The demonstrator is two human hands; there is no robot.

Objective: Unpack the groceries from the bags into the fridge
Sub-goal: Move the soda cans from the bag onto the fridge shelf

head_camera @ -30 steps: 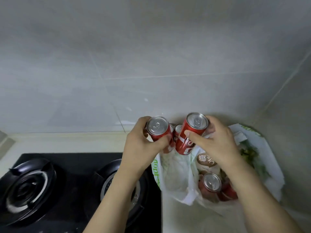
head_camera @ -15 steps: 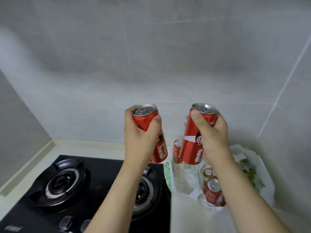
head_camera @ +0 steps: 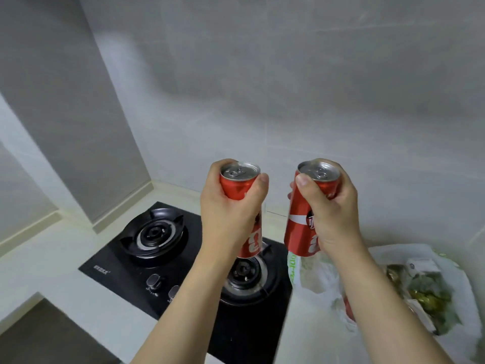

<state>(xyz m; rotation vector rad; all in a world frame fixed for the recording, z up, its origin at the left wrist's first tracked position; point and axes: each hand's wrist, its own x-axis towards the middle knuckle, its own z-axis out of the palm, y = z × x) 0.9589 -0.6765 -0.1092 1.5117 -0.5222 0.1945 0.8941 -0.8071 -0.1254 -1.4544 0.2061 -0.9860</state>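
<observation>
Each hand is wrapped round a red soda can — left hand [head_camera: 231, 206], left can [head_camera: 242, 203]; right hand [head_camera: 333, 211], right can [head_camera: 304, 219] — held upright above the tabletop [head_camera: 65, 258], likely for carrying to the fridge, beside the plastic bag [head_camera: 446, 258].

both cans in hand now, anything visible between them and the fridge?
Cannot say: no fridge shows in the head view. The left hand grips one red can, the right hand the other can, both lifted clear of the plastic bag, above the gas stove. Only the tiled wall lies ahead.
</observation>
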